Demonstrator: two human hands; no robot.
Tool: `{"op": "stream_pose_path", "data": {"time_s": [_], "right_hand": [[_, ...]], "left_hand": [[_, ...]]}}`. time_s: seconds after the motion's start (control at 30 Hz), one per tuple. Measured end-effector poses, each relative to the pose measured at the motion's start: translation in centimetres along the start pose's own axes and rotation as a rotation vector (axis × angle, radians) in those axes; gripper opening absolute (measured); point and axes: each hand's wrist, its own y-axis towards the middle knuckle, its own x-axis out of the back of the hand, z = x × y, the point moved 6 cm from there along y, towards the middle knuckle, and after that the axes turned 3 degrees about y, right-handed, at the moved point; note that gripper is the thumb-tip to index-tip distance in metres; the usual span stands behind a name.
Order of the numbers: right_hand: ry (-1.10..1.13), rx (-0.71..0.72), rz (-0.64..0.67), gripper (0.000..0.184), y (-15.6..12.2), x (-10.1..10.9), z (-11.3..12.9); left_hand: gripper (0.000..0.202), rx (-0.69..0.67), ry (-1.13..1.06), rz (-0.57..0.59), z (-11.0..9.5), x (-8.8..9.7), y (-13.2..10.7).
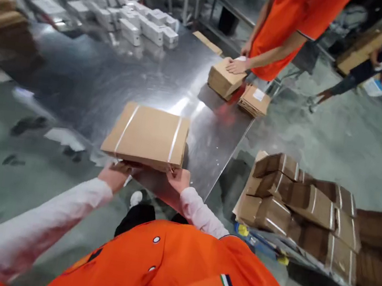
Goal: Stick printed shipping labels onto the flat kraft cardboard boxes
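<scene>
A flat brown cardboard box, bound with two white plastic straps, sits at the near edge of a stainless steel table. My left hand grips the box's near edge at its left end. My right hand holds the same edge towards the right corner. The box's underside is hidden, so I cannot tell whether it rests on the steel or is lifted slightly. White sleeves run back from both hands to my orange shirt.
Across the table, a co-worker's hand rests on a cardboard box, with another box beside it. White boxes are heaped at the far left. Strapped cartons are stacked at my right. Another person stands at the far right.
</scene>
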Motion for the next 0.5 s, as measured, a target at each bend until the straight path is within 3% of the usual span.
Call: {"op": "stream_pose_path", "data": {"time_s": [0.1, 0.17, 0.2, 0.27, 0.33, 0.4, 0.5], "right_hand": [[-0.179, -0.08, -0.227, 0.029, -0.1, 2.4, 1.6], [-0.314, -0.125, -0.323, 0.027, -0.3, 3.5, 2.8], [-0.358, -0.145, -0.377, 0.026, -0.4, 4.0, 3.3], [-0.372, -0.185, -0.534, 0.027, -0.6, 5.2, 4.2], [-0.345, -0.194, -0.721, 0.034, -1.0, 6.4, 4.9], [-0.311, -0.094, -0.817, 0.042, -1.0, 7.3, 5.8], [-0.251, 0.166, -0.72, 0.044, -0.2, 8.1, 6.9]], "left_hand": [[0.036, -0.391, 0.053, 0.106, -1.5, 1.1, -1.5], [0.038, -0.656, 0.026, 0.109, -1.2, 3.4, -0.9], [0.039, -0.733, 0.004, 0.053, -0.8, 5.1, 0.5], [0.044, -0.794, -0.016, -0.071, -0.9, 8.7, 5.0], [0.052, -0.798, 0.026, -0.13, -2.1, 11.0, 10.0], [0.058, -0.789, 0.106, -0.091, -3.5, 11.2, 13.9], [0.06, -0.753, 0.202, -0.01, -4.2, 9.3, 16.6]]}}
